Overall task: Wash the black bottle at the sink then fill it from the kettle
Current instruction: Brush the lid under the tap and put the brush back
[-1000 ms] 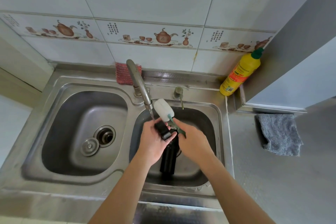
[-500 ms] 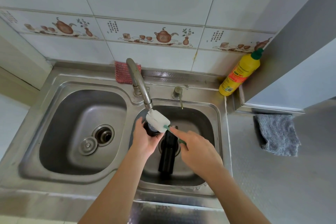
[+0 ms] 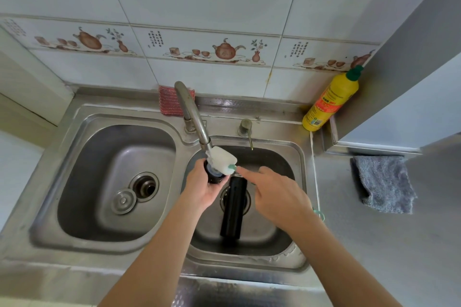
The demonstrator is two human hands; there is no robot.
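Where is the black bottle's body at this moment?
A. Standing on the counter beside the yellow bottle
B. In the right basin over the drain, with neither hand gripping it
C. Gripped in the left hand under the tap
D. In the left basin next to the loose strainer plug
B: the black bottle sits in the right basin, while the left hand holds only the cap and the right hand holds the sponge brush.

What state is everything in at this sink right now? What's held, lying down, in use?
Left hand: grips the lid.
Lid: under the tap, sponge brush on it.
Right hand: holds the brush handle.
Sponge brush: pressed on the lid.
Black bottle: lidless, lying in the right basin.
Tap: spout over the right basin.
Left drain: open, plug beside it.
Yellow bottle: capped, leaning in the corner.
Grey cloth: crumpled on the counter.
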